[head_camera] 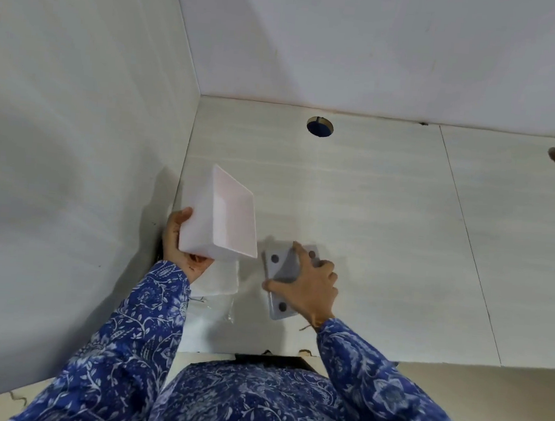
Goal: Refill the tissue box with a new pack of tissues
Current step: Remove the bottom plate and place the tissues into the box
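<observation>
Partly, the right hand [310, 286] hides the grey lid [281, 277].

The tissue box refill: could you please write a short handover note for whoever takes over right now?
Left hand: holds the white box shell lifted off the counter, open side showing, nothing visible inside.
Right hand: grips the grey base plate with dark round pads, at the counter.
Tissue pack: on the counter below the left hand, partly hidden, with clear wrapping at its near end.
Done: box taken apart.
Left: put the tissues in the shell, refit the base plate, set the box upright.
</observation>
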